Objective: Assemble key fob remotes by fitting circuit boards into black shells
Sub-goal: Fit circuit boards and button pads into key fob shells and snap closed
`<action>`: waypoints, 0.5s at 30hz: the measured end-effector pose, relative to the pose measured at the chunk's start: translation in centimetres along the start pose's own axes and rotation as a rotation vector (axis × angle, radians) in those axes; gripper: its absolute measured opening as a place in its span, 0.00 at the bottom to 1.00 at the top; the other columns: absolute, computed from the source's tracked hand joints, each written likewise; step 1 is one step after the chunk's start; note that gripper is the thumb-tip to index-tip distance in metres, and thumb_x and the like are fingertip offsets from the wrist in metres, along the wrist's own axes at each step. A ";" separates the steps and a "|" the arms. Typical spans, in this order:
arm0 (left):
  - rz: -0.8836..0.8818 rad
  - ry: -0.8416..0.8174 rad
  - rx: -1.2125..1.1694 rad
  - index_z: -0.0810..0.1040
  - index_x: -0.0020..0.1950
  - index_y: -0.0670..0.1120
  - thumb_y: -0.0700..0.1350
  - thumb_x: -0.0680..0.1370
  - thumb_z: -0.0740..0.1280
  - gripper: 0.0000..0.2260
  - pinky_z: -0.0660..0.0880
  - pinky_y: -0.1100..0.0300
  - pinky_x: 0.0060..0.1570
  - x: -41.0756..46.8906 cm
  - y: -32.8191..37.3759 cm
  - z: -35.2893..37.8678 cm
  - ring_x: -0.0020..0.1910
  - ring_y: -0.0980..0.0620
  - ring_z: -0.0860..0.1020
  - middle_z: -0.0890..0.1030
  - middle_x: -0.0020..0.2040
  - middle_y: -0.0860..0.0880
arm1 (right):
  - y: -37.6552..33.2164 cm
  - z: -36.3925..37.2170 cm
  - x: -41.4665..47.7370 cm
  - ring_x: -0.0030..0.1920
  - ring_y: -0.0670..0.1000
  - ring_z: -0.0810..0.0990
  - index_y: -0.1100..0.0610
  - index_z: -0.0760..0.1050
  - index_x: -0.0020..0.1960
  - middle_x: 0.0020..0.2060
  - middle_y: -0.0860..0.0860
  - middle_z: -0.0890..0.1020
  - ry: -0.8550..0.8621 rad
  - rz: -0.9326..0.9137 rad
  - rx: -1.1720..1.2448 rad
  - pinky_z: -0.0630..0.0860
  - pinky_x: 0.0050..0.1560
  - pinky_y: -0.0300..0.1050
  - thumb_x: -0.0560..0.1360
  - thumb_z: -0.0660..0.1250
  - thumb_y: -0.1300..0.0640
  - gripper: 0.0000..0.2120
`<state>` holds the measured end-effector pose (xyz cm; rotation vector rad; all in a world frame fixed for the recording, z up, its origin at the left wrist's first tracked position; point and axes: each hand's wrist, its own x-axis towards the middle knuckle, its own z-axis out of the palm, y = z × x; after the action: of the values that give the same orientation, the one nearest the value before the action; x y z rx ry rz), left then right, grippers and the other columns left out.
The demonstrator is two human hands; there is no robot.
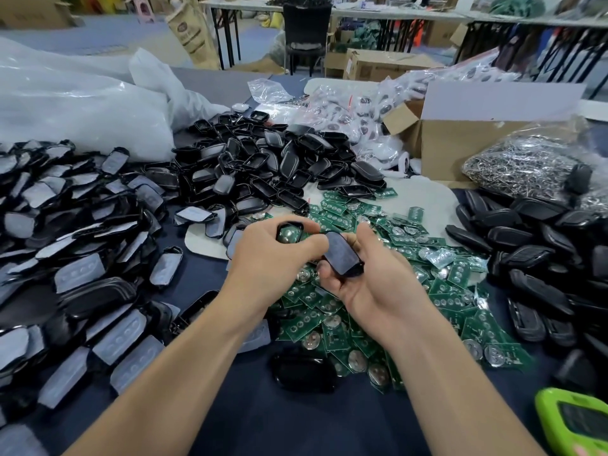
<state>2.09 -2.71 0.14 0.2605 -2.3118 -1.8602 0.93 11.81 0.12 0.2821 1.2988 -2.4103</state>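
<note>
Shell [297, 225] with board [289, 235] gripped in left hand [273, 258], cover [342, 255] gripped in right hand [371, 284], bag [556, 133] of rings [519, 172]

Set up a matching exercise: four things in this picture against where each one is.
Things
1. boards
2. box
3. lime device
4. shell with silver disc

Places
A. near right corner
B. in the left hand
C. far right
D. heaped in the middle

Pairs: 1-D, 2-C, 3-A, 4-B
</note>
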 end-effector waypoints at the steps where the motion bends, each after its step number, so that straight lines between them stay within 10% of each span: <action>1: 0.007 -0.004 0.017 0.87 0.44 0.60 0.54 0.64 0.76 0.10 0.71 0.56 0.33 0.0 -0.1 0.0 0.29 0.55 0.72 0.80 0.29 0.56 | 0.1 0.0 0.1 0.30 0.53 0.78 0.66 0.74 0.56 0.35 0.58 0.85 -0.009 -0.003 -0.017 0.76 0.30 0.44 0.86 0.58 0.47 0.21; 15: 0.047 -0.172 -0.215 0.87 0.38 0.50 0.31 0.73 0.75 0.14 0.62 0.66 0.23 0.0 1.1 -2.0 0.24 0.56 0.65 0.79 0.29 0.49 | -1.7 -2.0 -0.6 0.47 0.58 0.87 0.65 0.82 0.62 0.50 0.61 0.86 -0.375 0.081 -0.123 0.85 0.51 0.51 0.75 0.70 0.59 0.18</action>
<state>2.55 -4.36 1.63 0.0188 -2.1731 -2.1624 0.76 14.50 0.52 -0.1433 1.2270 -2.1706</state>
